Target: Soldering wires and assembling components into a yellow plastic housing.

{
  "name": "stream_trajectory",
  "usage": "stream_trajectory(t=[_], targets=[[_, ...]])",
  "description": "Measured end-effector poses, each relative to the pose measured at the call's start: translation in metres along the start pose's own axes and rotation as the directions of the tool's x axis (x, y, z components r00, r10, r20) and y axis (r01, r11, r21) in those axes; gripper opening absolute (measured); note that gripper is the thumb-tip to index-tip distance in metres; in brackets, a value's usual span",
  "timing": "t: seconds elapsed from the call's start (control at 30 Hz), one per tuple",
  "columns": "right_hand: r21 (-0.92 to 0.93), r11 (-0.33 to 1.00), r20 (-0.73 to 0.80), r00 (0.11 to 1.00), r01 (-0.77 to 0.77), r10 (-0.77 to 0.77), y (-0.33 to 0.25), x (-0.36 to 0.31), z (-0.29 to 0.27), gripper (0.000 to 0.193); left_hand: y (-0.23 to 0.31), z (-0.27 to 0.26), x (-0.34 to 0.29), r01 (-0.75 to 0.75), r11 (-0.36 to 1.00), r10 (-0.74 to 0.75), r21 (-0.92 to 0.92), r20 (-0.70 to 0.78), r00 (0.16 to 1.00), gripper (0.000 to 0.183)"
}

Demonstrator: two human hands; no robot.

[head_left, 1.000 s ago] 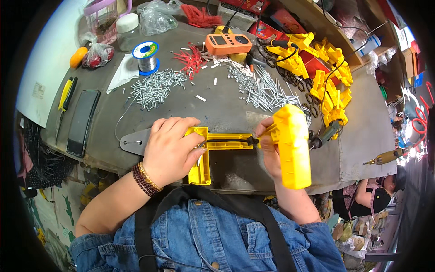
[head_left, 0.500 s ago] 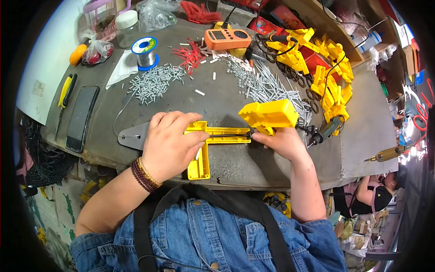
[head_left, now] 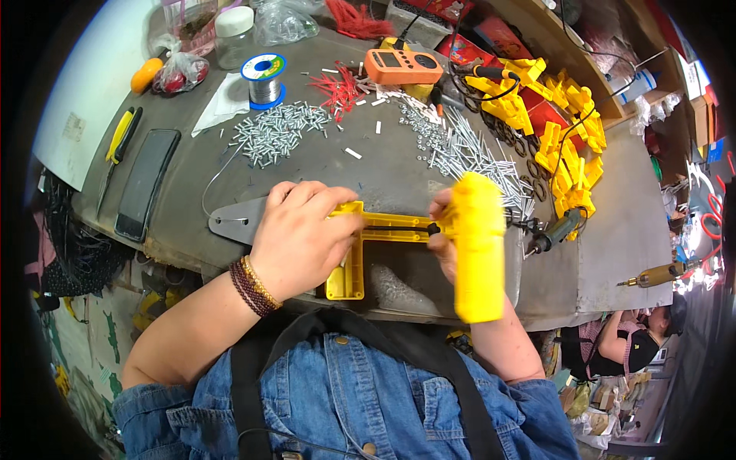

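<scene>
A yellow T-shaped plastic housing half (head_left: 354,276) lies open on the bench, a black cable (head_left: 395,228) running along its stem. My left hand (head_left: 303,238) is curled over its crosspiece, fingertips pressing inside; what lies beneath them is hidden. Out from under that hand, to the left, sticks a flat grey metal plate (head_left: 244,218) with a pointed end. A second yellow plastic housing piece (head_left: 481,253), blurred by motion, is in my right hand (head_left: 443,245). The thumb and a finger of this hand are at the cable's black end by the stem's tip; the piece hides the palm.
Beyond my hands are heaps of short screws (head_left: 280,132) and long screws (head_left: 479,153), a solder spool (head_left: 264,84) and an orange multimeter (head_left: 402,67). Yellow parts (head_left: 567,153) and a power screwdriver (head_left: 557,230) are at right, a phone (head_left: 148,184) at left. A co-worker (head_left: 621,341) sits far right.
My right hand has turned the yellow housing piece from lying crosswise to pointing down toward me, and its fingers now show at the cable end. My left hand stays on the housing half.
</scene>
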State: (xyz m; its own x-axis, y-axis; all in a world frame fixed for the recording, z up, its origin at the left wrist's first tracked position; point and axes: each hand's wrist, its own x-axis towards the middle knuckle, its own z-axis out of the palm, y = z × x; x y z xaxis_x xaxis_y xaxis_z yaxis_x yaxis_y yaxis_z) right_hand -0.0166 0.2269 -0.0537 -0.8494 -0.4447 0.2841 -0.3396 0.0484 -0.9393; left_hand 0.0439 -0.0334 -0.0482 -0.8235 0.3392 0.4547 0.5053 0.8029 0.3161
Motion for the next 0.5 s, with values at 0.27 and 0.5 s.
stream_trajectory(t=[0.27,0.5], targets=[[-0.646,0.661,0.445,0.892,0.382,-0.081,-0.014,0.032,0.005,0.048,-0.020,-0.018,0.014,0.328,0.604,-0.303,-0.726,0.170,0.938,0.044],[-0.709,0.536,0.395,0.888,0.458,-0.237,-0.011,0.029,0.017,0.034,-0.024,-0.013,0.013,0.186,0.955,-0.146,-0.231,0.181,0.973,0.042]])
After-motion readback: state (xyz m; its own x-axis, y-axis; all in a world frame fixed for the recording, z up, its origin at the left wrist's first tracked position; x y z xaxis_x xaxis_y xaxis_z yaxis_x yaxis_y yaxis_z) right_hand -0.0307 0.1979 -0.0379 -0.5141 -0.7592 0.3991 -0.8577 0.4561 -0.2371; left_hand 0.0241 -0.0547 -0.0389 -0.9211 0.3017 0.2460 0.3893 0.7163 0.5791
